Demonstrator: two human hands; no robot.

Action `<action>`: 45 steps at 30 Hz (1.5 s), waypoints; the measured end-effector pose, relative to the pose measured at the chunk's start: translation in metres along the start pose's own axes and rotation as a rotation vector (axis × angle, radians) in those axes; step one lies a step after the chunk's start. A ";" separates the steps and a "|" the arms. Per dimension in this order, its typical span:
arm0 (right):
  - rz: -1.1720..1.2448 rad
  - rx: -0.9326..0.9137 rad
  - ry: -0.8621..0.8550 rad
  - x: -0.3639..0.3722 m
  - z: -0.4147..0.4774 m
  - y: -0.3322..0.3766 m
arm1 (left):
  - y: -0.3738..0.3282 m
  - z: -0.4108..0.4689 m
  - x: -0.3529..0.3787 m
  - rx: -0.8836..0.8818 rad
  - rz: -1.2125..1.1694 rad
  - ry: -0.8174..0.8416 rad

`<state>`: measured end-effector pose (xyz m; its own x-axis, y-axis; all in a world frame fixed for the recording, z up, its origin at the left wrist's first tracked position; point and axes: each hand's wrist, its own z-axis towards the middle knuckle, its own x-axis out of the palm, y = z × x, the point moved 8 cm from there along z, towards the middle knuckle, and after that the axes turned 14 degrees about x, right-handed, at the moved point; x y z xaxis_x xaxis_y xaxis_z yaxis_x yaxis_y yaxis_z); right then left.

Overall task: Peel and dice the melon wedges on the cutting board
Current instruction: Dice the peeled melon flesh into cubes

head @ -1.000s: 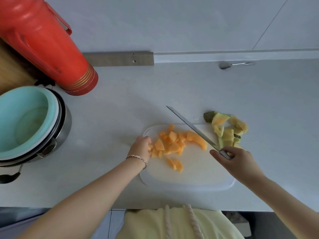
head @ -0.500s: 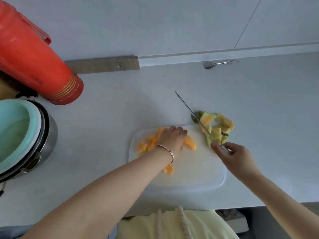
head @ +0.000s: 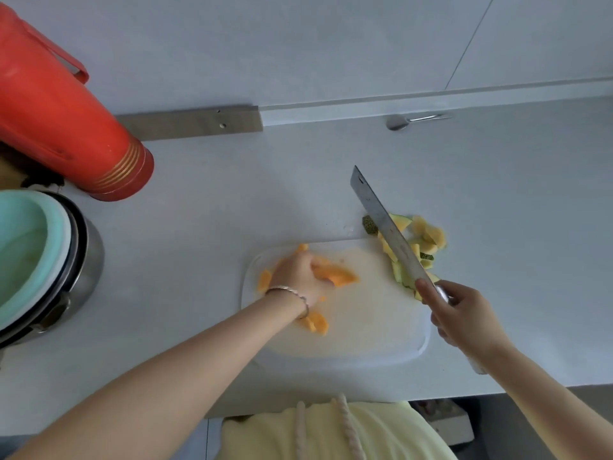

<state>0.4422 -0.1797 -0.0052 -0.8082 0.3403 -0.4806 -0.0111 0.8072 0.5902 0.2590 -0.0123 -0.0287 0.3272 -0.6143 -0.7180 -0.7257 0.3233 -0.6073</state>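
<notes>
Countertop (head: pixel 232 210): pale, smooth, matt. Cutting board (head: pixel 365 327): white translucent plastic, smooth, low sheen. Knife (head: pixel 391 237): bare grey metal blade, dull and mottled. Melon wedge (head: pixel 341 277): orange flesh, too blurred to judge the finish. Rind scraps (head: pixel 370 224): one shows rough, netted green skin. Flask (head: pixel 49 127): red plastic, semi-gloss, ribbed gold bands at the base. Pot (head: pixel 89 260): brushed metal, satin. Spoon (head: pixel 398 122): polished metal. Wall strip (head: pixel 192 122): wood-look, matt. Garment (head: pixel 265 433): pale yellow cloth, twisted cords.

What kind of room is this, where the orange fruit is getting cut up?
Most likely a home kitchen. A right hand holds a long steel knife, orange melon pieces lie on a white plastic cutting board, and a tall red thermos flask stands on the pale countertop.
</notes>
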 end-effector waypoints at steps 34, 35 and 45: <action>-0.593 0.202 0.653 0.104 -0.010 -0.015 | 0.149 -0.127 -0.038 -0.649 -0.541 -0.545; -0.573 0.205 0.646 0.104 -0.008 -0.013 | 0.149 -0.126 -0.038 -0.645 -0.540 -0.541; -0.389 0.224 0.566 0.110 -0.005 0.000 | 0.126 -0.115 -0.004 -0.433 -0.420 -0.307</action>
<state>0.3504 -0.1444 -0.0547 -0.9521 -0.2450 -0.1832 -0.2882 0.9192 0.2685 0.0966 -0.0519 -0.0636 0.7454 -0.3714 -0.5536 -0.6553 -0.2557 -0.7108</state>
